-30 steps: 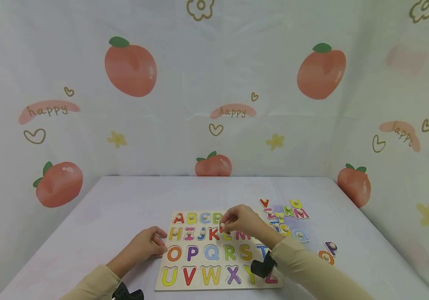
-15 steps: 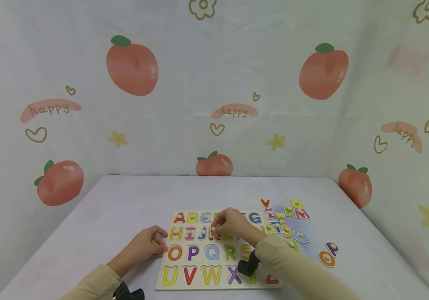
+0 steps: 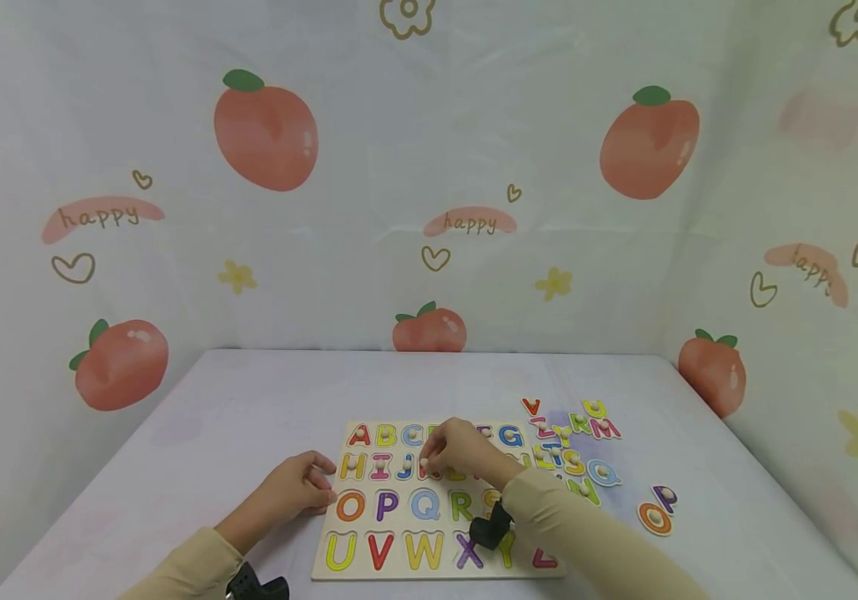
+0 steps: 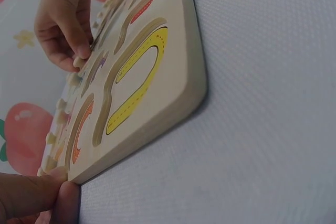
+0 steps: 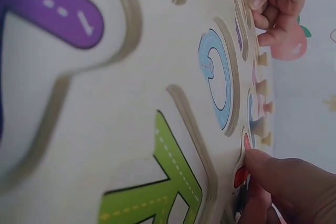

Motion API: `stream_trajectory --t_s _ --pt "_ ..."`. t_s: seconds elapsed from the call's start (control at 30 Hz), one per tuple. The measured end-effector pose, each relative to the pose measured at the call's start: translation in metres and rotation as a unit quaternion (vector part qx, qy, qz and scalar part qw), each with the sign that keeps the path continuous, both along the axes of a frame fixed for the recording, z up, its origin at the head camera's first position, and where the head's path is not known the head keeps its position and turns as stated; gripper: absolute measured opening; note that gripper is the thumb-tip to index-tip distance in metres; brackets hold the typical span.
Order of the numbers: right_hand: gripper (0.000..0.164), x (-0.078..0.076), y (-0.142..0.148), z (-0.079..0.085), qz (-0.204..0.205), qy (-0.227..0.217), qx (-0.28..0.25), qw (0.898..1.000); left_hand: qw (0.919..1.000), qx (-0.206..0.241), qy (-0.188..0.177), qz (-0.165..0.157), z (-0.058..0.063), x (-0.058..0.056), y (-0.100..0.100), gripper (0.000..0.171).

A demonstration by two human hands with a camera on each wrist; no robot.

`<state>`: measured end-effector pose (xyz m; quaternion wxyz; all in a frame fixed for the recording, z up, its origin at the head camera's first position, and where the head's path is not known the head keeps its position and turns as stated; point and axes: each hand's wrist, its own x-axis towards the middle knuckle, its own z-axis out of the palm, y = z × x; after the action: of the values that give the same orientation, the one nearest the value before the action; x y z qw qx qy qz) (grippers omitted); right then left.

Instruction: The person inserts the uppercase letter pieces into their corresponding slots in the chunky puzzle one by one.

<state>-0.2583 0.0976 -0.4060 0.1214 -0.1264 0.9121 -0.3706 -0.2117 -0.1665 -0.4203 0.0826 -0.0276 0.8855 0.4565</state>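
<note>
A wooden alphabet puzzle board lies flat on the table. In its second row, my right hand pinches the knob of a red letter K piece at the K recess, just right of the J. Those fingers partly hide the piece, and I cannot tell whether it sits fully down. At the board's left edge, my left hand grips the rim between thumb and finger. Knobbed letters A, B, H and I fill their recesses. The lower two rows show printed recesses without knobs.
Right of the board lie several loose knobbed letters, among them a blue Q, an orange O, a purple P and a pink M. A white cloth patterned with peaches hangs behind the table.
My right hand has moved left with the K piece, from above the L area to the K recess, and slowed there. My left hand stays on the board's edge.
</note>
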Motion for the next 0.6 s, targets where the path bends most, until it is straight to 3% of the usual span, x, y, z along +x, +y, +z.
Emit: stream_trajectory --t_s 0.6 --pt "0.013 0.0019 -0.0002 0.0013 0.008 -0.008 0.008 1.000 1.0000 0.000 0.002 0.002 -0.0032 -0.0015 -0.0002 0.038"
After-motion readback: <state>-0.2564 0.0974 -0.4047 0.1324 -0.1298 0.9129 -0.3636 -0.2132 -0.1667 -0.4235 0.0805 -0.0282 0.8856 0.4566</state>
